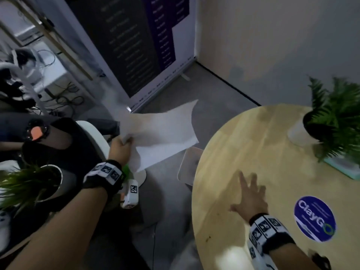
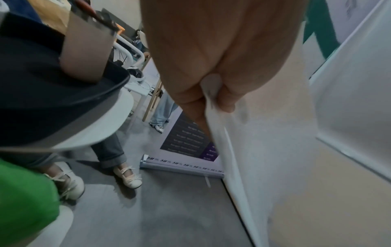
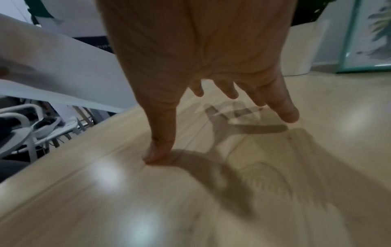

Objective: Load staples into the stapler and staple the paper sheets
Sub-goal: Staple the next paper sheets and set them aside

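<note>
Pinching the paper sheets (image 1: pixel 161 131) at one corner with my left hand (image 1: pixel 119 150), thumb and fingers (image 2: pixel 227 100) clamped on the edge; sheets hang in the air over the grey floor (image 1: pixel 167 201), off to the left of the round wooden worktop (image 1: pixel 272 133), not touching it. Right hand (image 1: pixel 251 199) is spread flat, fingers straight and fanned, just above the worktop with the thumb tip (image 3: pixel 156 157) at the surface; holds nothing. Potted fern (image 1: pixel 335 117) and a blue round sticker (image 1: pixel 314 218) sit on the worktop. Can't see a stapler in any view.
</note>
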`<state>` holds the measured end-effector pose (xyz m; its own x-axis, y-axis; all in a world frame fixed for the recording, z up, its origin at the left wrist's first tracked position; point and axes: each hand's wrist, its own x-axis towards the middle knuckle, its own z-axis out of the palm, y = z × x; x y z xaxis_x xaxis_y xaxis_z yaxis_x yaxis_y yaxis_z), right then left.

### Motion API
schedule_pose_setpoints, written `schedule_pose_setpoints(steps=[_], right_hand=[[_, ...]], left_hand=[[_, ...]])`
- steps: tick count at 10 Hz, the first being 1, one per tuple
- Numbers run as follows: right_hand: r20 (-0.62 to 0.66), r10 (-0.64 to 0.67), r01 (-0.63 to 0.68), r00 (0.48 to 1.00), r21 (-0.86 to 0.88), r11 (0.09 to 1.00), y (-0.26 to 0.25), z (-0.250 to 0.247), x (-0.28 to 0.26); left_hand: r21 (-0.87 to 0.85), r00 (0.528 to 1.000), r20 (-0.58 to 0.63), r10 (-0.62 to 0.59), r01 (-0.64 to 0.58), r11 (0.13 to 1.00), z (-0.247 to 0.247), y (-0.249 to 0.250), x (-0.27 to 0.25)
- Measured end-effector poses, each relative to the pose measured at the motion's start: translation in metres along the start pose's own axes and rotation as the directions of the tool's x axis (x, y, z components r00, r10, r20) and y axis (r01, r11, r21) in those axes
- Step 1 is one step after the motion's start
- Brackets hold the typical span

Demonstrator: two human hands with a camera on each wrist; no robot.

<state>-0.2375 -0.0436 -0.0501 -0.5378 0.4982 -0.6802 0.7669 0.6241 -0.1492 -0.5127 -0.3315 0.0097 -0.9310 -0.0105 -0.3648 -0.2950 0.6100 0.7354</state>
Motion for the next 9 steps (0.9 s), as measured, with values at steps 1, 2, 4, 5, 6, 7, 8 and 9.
schedule_pose_setpoints(steps=[1, 2, 4, 5, 6, 7, 8, 9], right_hand=[[0.045, 0.013, -0.015, 0.999, 0.032, 0.999, 0.0, 0.006, 0.011], [0.073, 0.014, -0.014, 0.997, 0.004, 1.0, 0.001, 0.005, 0.015], [0.089, 0.005, -0.003, 0.996, -0.02, 1.0, -0.001, 0.006, 0.016], [0.068, -0.016, 0.019, 0.998, -0.045, 0.999, -0.001, 0.004, 0.016], [0.045, -0.031, 0.031, 0.999, -0.006, 0.999, -0.002, 0.003, 0.014], [0.069, -0.002, 0.003, 0.998, -0.017, 1.0, -0.005, 0.002, 0.012], [0.085, 0.009, -0.005, 0.996, -0.046, 0.999, -0.007, 0.001, 0.012], [0.095, 0.008, -0.007, 0.995, -0.005, 1.0, -0.006, -0.002, 0.011]], left_hand=[[0.13, 0.997, 0.045, -0.057, 0.051, 0.99, 0.041, -0.025, 0.018], [0.244, 0.988, 0.15, -0.047, 0.009, 0.97, 0.085, -0.053, 0.029], [0.396, 0.949, 0.298, -0.107, -0.02, 0.918, 0.162, -0.097, 0.037], [0.407, 0.926, 0.337, -0.17, 0.02, 0.913, 0.191, -0.108, 0.039], [0.362, 0.916, 0.34, -0.213, 0.081, 0.929, 0.209, -0.111, 0.04], [0.336, 0.906, 0.338, -0.256, 0.138, 0.932, 0.216, -0.112, 0.041], [0.362, 0.893, 0.365, -0.265, 0.127, 0.923, 0.207, -0.108, 0.039], [0.416, 0.885, 0.385, -0.263, 0.088, 0.905, 0.188, -0.113, 0.032]])
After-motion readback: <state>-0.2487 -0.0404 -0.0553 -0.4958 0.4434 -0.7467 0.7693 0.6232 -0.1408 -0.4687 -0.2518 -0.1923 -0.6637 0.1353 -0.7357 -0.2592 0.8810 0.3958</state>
